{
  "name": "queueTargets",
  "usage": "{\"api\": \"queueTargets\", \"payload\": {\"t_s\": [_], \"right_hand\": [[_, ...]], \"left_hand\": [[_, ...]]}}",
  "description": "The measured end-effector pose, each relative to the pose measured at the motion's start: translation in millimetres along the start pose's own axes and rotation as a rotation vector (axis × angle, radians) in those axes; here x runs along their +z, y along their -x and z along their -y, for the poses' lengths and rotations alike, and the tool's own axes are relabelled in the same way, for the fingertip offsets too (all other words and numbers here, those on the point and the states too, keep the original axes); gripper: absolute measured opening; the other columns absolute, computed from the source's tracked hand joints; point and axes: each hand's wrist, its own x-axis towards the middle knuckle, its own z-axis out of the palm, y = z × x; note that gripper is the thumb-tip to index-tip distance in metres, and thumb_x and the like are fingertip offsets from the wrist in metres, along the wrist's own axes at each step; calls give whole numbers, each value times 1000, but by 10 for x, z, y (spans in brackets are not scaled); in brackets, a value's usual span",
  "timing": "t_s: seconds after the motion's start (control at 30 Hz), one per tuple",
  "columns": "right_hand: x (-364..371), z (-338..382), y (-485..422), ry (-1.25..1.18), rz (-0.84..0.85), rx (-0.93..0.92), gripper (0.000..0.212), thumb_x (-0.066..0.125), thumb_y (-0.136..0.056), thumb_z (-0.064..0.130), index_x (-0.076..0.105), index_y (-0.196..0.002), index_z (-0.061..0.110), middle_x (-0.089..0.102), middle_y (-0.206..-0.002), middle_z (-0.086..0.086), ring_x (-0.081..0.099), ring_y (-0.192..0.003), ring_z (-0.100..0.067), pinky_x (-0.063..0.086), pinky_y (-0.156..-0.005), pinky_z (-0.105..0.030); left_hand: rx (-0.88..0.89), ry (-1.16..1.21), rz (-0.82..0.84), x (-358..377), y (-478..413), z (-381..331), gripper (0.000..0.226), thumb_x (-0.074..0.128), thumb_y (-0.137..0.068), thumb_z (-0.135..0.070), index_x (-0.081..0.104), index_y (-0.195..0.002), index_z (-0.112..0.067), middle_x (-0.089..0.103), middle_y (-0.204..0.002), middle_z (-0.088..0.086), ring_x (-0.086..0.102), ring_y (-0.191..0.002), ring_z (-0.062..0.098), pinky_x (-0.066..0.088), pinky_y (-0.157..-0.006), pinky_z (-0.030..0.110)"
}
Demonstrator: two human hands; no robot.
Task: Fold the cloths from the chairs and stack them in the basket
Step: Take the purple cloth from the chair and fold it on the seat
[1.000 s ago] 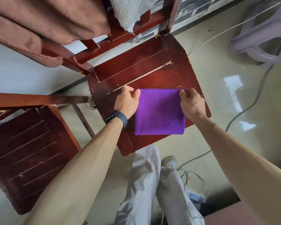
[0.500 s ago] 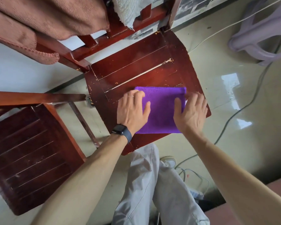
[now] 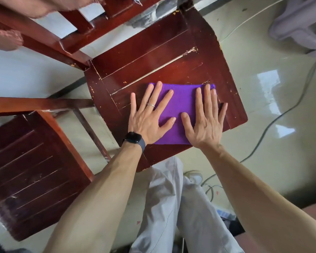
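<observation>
A folded purple cloth [image 3: 181, 101] lies flat on the seat of a dark red wooden chair [image 3: 153, 57]. My left hand [image 3: 150, 115] rests palm down on the cloth's left side, fingers spread, with a ring and a dark watch on that arm. My right hand [image 3: 206, 119] presses flat on the cloth's right side, its outer fingers reaching onto the bare seat. A brown cloth [image 3: 5, 37] hangs over the chair's backrest at the top left. No basket is in view.
A second wooden chair [image 3: 31, 167] stands at the lower left. My legs in light trousers [image 3: 171, 207] are below the seat. Cables [image 3: 274, 123] run across the shiny floor on the right, and a pale plastic stool [image 3: 299, 24] stands at the top right.
Both hands let go of the cloth's far corners and slid down onto it, now spread flat and pressing. The view has moved closer to the seat.
</observation>
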Motion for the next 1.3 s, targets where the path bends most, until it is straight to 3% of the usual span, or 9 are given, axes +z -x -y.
{"api": "queueTargets", "payload": {"t_s": [0.13,0.23,0.33,0.43,0.57,0.9,1.03,1.13,1.3], "right_hand": [[-110,114,27,-34,62,138,83,34,-98,65,5,-161,20,3,-169,-4,0,-156,-23,2,-121,-56],[-317,125,78,-90,29,308,81,41,-98,58,17,-159,10,13,-167,-15,8,-154,-30,5,-122,-55],[-538,-10,64,-276,-55,396,66,60,-94,37,41,-149,5,44,-148,-21,37,-139,-34,24,-116,-43],[-663,-127,1,-597,95,610,49,70,-88,31,56,-131,13,67,-117,-7,58,-115,-25,44,-104,-38],[-714,-158,-112,-760,309,804,44,79,-79,36,60,-114,19,72,-96,2,69,-100,-25,55,-92,-50],[-747,-248,-233,-940,417,756,23,80,-58,35,70,-78,30,70,-77,7,72,-84,-21,56,-86,-51],[-813,-265,-190,-1087,453,728,35,79,-68,18,65,-100,22,69,-98,-13,72,-96,-36,58,-84,-52],[-923,-329,-140,-1210,524,705,36,72,-81,6,68,-111,25,69,-96,-8,71,-87,-30,59,-72,-42],[-1364,-454,24,-1330,575,664,40,68,-88,6,67,-119,33,71,-101,-1,68,-89,-23,60,-82,-51]], "left_hand": [[-51,10,36,-103,17,-36,69,32,-95,-63,13,-157,-39,5,-167,0,4,-153,18,9,-117,61],[-221,72,-20,-289,87,-56,63,41,-98,-51,24,-156,-32,15,-165,8,21,-149,28,20,-115,57],[-487,343,-82,-484,140,-70,52,54,-94,-42,47,-143,-24,45,-144,11,53,-122,26,44,-99,35],[-788,730,3,-597,113,-110,37,67,-88,-31,60,-123,-20,63,-113,2,63,-83,5,42,-71,2],[-1005,907,170,-649,26,-77,37,74,-84,-29,67,-119,-17,71,-99,-5,64,-82,4,46,-84,20],[-947,1126,358,-718,-56,162,12,74,-84,-25,72,-95,-26,74,-103,-3,69,-95,12,51,-82,28],[-898,1337,384,-760,-26,181,20,73,-84,-18,71,-104,-20,77,-102,2,73,-92,15,52,-82,29],[-854,1444,435,-872,-16,171,28,69,-87,-23,73,-114,-22,75,-111,2,72,-102,20,57,-87,35],[-779,1530,481,-1284,-9,26,27,66,-93,-22,70,-118,-28,73,-115,2,71,-104,20,59,-78,37]]}}
